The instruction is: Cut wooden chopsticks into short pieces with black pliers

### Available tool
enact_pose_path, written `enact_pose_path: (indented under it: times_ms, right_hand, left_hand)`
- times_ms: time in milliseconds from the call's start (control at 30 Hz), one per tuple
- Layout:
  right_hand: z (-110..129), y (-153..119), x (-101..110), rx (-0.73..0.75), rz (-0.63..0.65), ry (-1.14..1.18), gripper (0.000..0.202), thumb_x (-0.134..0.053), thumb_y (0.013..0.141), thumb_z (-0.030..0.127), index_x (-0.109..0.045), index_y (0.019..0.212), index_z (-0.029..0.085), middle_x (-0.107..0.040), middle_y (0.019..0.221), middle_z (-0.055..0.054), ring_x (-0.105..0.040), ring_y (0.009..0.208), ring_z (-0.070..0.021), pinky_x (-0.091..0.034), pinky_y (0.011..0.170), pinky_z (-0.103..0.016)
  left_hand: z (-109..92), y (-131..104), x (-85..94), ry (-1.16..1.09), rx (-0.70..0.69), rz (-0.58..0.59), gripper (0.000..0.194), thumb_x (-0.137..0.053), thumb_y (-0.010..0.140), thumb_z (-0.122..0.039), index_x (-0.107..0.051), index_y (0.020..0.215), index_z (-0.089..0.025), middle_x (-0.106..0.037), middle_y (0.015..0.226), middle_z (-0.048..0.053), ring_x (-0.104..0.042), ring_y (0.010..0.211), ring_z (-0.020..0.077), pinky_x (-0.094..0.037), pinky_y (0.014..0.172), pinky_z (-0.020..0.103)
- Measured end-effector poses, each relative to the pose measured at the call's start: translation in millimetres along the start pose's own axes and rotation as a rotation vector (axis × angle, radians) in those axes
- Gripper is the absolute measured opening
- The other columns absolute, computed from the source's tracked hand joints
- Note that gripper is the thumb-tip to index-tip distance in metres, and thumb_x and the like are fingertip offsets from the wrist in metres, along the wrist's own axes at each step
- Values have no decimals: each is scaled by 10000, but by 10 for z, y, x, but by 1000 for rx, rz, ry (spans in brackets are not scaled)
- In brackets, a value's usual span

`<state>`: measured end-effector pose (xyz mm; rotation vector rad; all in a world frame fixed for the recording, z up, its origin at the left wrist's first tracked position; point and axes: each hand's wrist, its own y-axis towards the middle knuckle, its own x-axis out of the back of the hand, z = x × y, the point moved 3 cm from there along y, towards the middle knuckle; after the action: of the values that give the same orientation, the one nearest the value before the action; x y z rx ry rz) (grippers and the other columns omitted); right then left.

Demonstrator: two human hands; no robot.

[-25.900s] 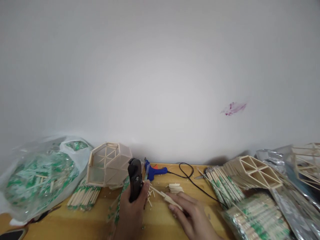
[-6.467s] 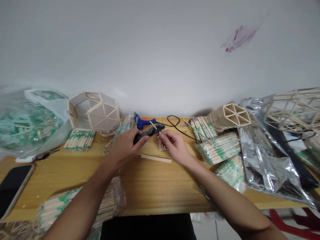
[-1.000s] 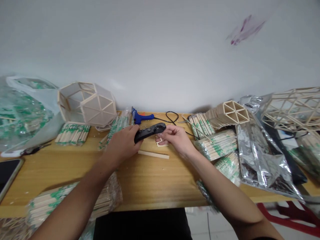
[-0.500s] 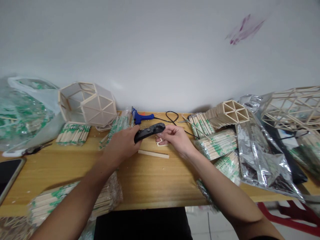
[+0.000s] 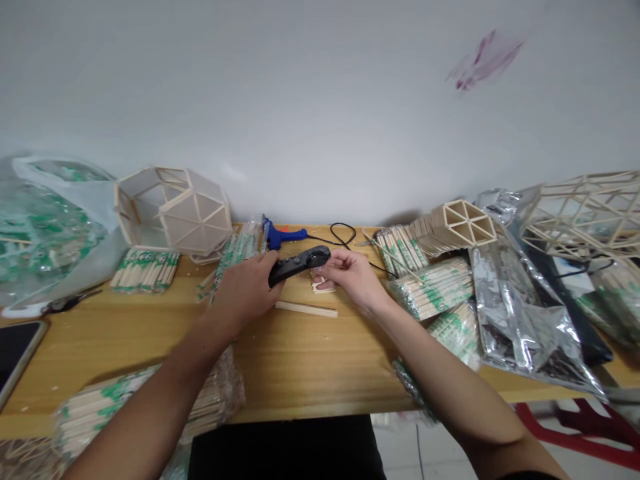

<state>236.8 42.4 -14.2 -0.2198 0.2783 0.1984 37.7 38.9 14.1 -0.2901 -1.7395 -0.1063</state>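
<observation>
My left hand [image 5: 247, 285] is wrapped around a black hand tool [image 5: 295, 264] with a rounded, ring-like head that points right. At that head, my right hand [image 5: 353, 275] is closed in a pinch; whatever sits between its fingertips is too small and hidden to name. Small pale wood pieces [image 5: 323, 287] lie just under the right fingers. A short row of thin wooden sticks [image 5: 307, 309] rests on the table below the tool.
Behind the hands lies a blue glue gun [image 5: 283, 235] with a black cord. Wooden stick frames [image 5: 197, 217] stand at left and right. Wrapped stick bundles [image 5: 435, 287] flank the work area, beside a silver bag [image 5: 525, 320]. A phone [image 5: 20, 353] lies at the left edge.
Both hands and the black tool stay nearly in place. The view has shifted very slightly.
</observation>
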Motion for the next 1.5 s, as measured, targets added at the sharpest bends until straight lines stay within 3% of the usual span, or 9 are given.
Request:
enact_pose_path:
  times_ms: [700, 1300, 1500]
  right_hand:
    - [-2, 1, -8, -6, 19, -10, 340, -958, 602, 380, -750, 777, 176, -749, 739, -15, -707, 678, -153, -620, 626, -271]
    - [-8, -13, -1, -1, 45, -34, 327, -912, 673, 461, -783, 793, 185, -780, 810, -39, -752, 750, -180, -623, 699, -288]
    - [-16, -11, 8, -4, 28, -38, 322, -919, 653, 455, -796, 798, 195, -782, 795, -41, -753, 740, -206, -641, 747, -349]
  left_hand:
    - [-1, -14, -13, 51, 45, 10, 188, -487, 938, -356, -632, 993, -249, -769, 893, 75, -732, 827, 300, -388, 626, 335]
    - [11, -5, -47, 26, 0, -68, 245, -518, 959, -371, -624, 1116, -216, -760, 1044, 92, -721, 911, 301, -411, 668, 342]
    - [10, -6, -62, 24, -17, -89, 287, -526, 949, -344, -628, 1181, -211, -751, 1080, 95, -711, 941, 307, -428, 697, 351]
